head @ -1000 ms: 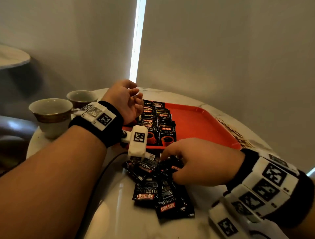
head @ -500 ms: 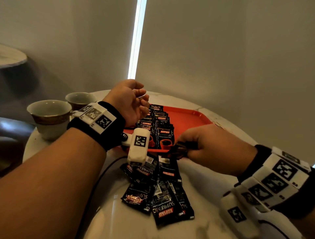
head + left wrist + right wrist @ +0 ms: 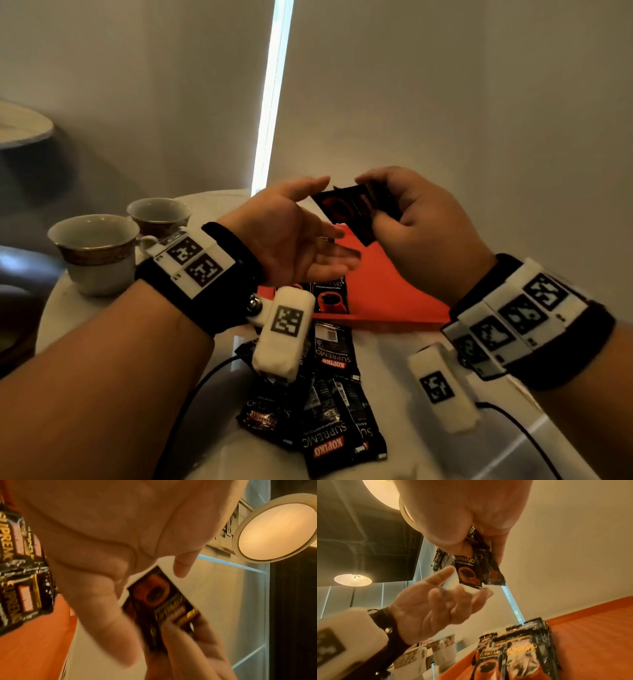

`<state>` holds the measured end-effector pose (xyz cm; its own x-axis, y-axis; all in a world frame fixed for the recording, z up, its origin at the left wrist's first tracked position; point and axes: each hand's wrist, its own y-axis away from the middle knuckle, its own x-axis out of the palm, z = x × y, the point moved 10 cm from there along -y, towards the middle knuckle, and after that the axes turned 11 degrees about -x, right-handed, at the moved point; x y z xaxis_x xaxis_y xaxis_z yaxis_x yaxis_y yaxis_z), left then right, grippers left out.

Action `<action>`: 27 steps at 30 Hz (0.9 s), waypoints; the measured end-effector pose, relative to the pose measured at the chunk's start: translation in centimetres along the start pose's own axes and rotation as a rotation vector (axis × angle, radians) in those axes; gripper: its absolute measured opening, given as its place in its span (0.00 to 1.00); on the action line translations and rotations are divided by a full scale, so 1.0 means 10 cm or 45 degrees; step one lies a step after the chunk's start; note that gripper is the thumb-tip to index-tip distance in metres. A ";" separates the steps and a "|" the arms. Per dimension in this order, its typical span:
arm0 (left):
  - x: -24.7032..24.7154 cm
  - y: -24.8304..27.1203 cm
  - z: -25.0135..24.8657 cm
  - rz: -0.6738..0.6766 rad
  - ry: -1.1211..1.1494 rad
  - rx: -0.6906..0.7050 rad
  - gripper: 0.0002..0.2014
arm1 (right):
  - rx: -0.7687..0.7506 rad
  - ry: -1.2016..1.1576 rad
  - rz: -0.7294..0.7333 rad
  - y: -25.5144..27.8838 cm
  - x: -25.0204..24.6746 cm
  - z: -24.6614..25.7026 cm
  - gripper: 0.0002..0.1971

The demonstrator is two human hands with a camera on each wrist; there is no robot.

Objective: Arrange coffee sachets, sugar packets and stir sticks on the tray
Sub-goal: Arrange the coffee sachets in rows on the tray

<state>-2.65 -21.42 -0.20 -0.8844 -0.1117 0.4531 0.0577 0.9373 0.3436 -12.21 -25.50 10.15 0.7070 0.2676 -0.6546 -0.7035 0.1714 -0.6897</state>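
Note:
My right hand (image 3: 371,202) pinches black Kopiko coffee sachets (image 3: 342,209) in the air above the red tray (image 3: 394,291). The right wrist view shows two sachets (image 3: 471,572) overlapping between thumb and fingers. My left hand (image 3: 308,236) is open, palm up, its fingertips (image 3: 486,592) right at the sachets' lower edge. A row of sachets (image 3: 329,294) lies on the tray's left side, also seen as a row of sachets (image 3: 518,655) in the right wrist view. More loose sachets (image 3: 329,411) lie on the table before the tray. No sugar packets or stir sticks are visible.
Two white cups (image 3: 96,250) with patterned bands stand at the table's left, behind my left wrist. The round white table (image 3: 394,359) has cables running across its near part. A wall stands close behind the tray.
My right hand picked sachets from the loose pile and lifted them above the tray. My left hand, a loose fist before, opened palm up and moved toward them.

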 end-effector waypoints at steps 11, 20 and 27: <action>-0.50 0.13 -0.27 -0.339 0.351 0.378 0.11 | 0.065 -0.152 0.484 0.23 0.55 0.04 0.18; -0.77 0.26 -0.37 -0.398 0.438 0.524 0.18 | 0.080 0.254 1.337 0.90 1.07 -0.09 0.28; -0.73 0.20 -0.27 -0.393 0.328 0.390 0.08 | -0.046 0.250 1.243 0.90 1.01 -0.04 0.10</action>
<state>5.14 -19.67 -0.58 -0.6936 -0.4404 0.5700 -0.3609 0.8973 0.2542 -11.37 -21.67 -2.83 -0.1786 0.1138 -0.9773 -0.9827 -0.0703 0.1714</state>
